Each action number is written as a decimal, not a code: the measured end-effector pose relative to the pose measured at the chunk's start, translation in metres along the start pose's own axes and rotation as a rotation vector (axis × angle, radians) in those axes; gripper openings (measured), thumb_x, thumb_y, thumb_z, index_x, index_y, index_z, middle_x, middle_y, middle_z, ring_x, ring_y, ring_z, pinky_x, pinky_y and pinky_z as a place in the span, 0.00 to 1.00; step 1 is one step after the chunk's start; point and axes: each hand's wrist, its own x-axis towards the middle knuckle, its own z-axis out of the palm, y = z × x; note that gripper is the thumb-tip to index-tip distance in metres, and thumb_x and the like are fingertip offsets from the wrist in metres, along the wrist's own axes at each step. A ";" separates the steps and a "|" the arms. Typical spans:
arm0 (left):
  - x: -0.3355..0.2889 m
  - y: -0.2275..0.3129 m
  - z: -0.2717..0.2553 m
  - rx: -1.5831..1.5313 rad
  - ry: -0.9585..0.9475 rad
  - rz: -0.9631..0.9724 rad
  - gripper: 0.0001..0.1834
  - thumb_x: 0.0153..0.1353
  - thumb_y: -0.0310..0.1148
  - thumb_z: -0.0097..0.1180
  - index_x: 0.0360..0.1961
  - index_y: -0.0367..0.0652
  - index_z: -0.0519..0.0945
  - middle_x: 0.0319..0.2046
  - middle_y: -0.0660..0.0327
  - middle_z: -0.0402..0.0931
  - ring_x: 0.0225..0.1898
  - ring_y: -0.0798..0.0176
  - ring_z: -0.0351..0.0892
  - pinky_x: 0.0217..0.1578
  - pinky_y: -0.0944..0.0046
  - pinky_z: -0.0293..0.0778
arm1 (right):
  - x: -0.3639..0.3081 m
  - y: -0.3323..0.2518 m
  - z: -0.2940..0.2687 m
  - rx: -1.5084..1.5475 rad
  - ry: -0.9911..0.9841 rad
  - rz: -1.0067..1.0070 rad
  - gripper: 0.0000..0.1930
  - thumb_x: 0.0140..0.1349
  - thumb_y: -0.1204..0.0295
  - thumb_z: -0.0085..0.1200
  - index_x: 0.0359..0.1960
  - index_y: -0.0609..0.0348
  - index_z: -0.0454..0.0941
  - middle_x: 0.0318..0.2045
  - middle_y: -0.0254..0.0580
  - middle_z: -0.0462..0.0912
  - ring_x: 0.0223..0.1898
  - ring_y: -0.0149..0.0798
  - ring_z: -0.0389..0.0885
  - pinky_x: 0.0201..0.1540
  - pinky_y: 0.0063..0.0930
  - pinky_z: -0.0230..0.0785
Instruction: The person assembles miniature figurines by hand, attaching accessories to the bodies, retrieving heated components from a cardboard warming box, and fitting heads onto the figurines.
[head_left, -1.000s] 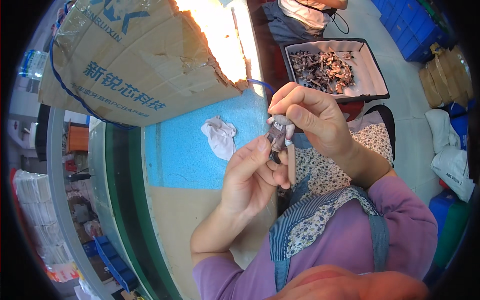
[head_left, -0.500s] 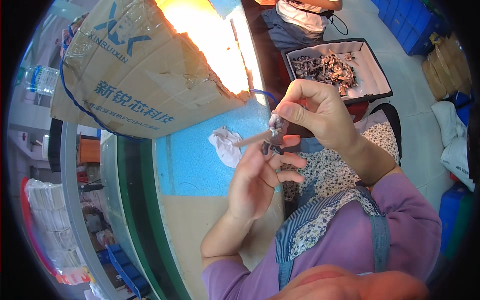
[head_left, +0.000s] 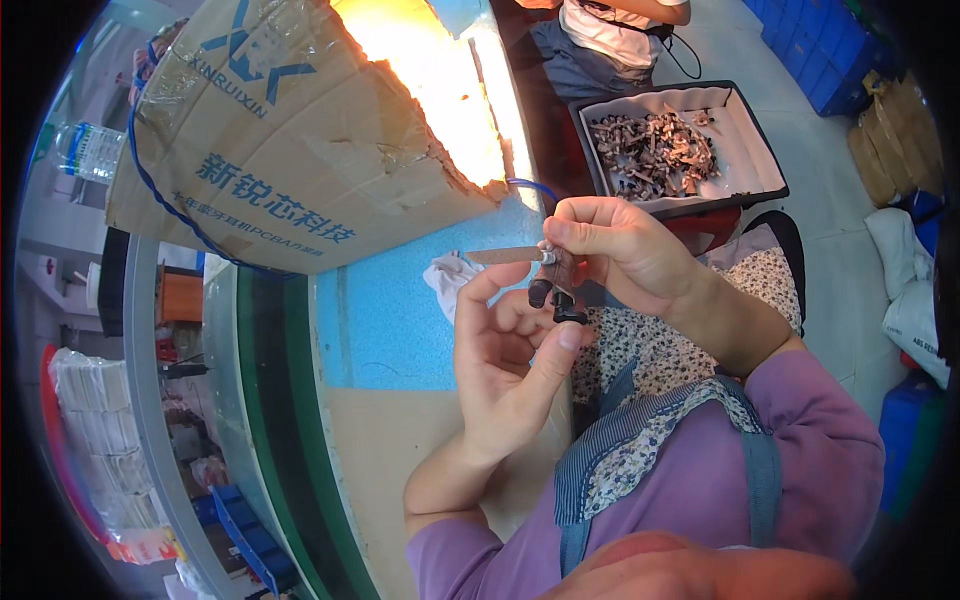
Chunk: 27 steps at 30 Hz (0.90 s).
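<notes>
A small toy figurine [head_left: 562, 275] with dark boots and a long flat brownish blade [head_left: 503, 256] is held up between my hands. My right hand [head_left: 625, 248] pinches its upper part between thumb and fingers. Below it, my left hand [head_left: 510, 375] has its thumb against one black boot and its fingers curled behind the legs. The blade points left, over my left index finger. My fingers hide part of the figurine's upper body. Beyond my left hand, a crumpled white cloth [head_left: 445, 280] lies on the blue table surface [head_left: 385, 335].
A cardboard box [head_left: 290, 150] with a torn opening and bright light inside stands at the far left. A lined black tray [head_left: 745, 150] holds many similar figurine pieces at the far right. Another person [head_left: 610, 45] sits beyond it. Blue crates [head_left: 815, 50] and sacks [head_left: 910, 285] line the right.
My left hand has turned from spread fingers to a grip at the figurine's boots. My right hand has come down slightly, and the blade has swung to nearly level.
</notes>
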 end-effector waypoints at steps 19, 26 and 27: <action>0.005 -0.002 -0.015 -0.283 0.048 -0.222 0.11 0.66 0.29 0.51 0.46 0.37 0.68 0.34 0.50 0.78 0.28 0.62 0.79 0.30 0.65 0.77 | -0.005 0.002 0.006 -0.294 0.031 -0.429 0.07 0.64 0.71 0.56 0.35 0.63 0.79 0.30 0.33 0.80 0.34 0.24 0.76 0.41 0.19 0.70; 0.007 -0.002 -0.013 -0.470 0.012 -0.288 0.11 0.67 0.30 0.48 0.47 0.38 0.68 0.35 0.50 0.78 0.27 0.62 0.79 0.30 0.65 0.78 | -0.002 0.007 -0.002 -0.246 -0.162 -0.531 0.09 0.64 0.73 0.54 0.42 0.65 0.79 0.38 0.35 0.75 0.41 0.27 0.75 0.46 0.20 0.68; 0.006 -0.002 -0.013 -0.475 0.008 -0.285 0.11 0.67 0.30 0.48 0.47 0.38 0.69 0.35 0.50 0.78 0.27 0.63 0.79 0.29 0.65 0.78 | -0.002 0.007 -0.001 -0.237 -0.163 -0.523 0.08 0.63 0.73 0.55 0.41 0.64 0.79 0.38 0.36 0.75 0.41 0.27 0.75 0.46 0.20 0.68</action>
